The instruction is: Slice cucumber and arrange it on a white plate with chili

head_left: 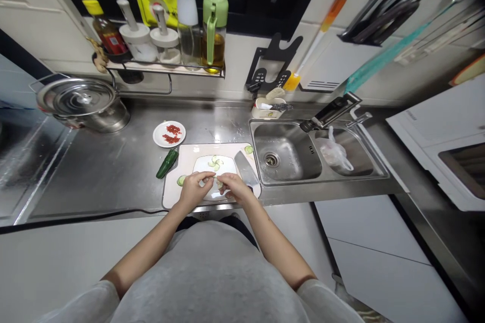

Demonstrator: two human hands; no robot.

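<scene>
Both hands meet over the near part of a white plate (200,163), which lies on a pale cutting board (185,156). My left hand (195,189) has its thumb and fingertips pinched at a thin cucumber slice. Curled fingers of my right hand (235,186) hold pale green cucumber slices (220,184), partly hidden. On the plate, more cucumber slices (215,163) form a pinwheel. A cleaver (246,169) rests on the board's right side. Cucumber pieces lie at the board's left (181,180) and its upper right corner (248,150).
Left of the board lies a dark green cucumber piece (167,163); behind it stands a small plate (158,136) of chopped red bits. A lidded steel pot (102,111) is at far left. To the right is a double sink (288,149) with a plastic bag (336,150). Bottles stand on the rack (170,69).
</scene>
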